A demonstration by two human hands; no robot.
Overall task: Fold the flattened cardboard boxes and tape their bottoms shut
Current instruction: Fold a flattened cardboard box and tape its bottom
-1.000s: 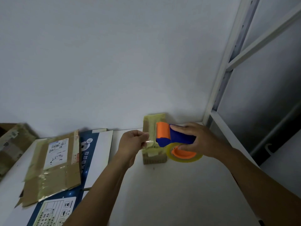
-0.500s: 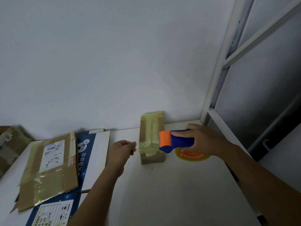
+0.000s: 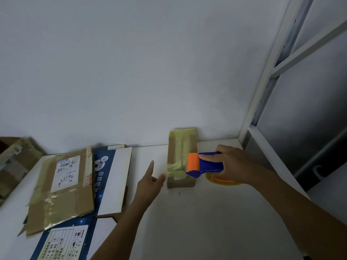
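Note:
A small cardboard box [image 3: 173,147], covered with yellowish tape, stands against the wall at the back of the white table [image 3: 197,222]. My right hand [image 3: 234,164] grips a blue and orange tape dispenser [image 3: 204,165] at the box's right side, its orange roller over the taped top. Under the hand shows the tape roll [image 3: 221,180]. My left hand [image 3: 150,182] hovers left of the box with fingers spread, holding nothing. A flattened brown box [image 3: 62,188] with a white label lies at the left on a flattened blue and white box [image 3: 110,175].
Another taped brown box [image 3: 16,162] sits at the far left edge. A white metal shelf frame [image 3: 262,87] rises at the right, beside the table's right edge. A pale wall [image 3: 131,72] closes off the back.
My left hand let go of the tape end, drew back from the box and opened. My right hand brought the dispenser down beside the box, near the table.

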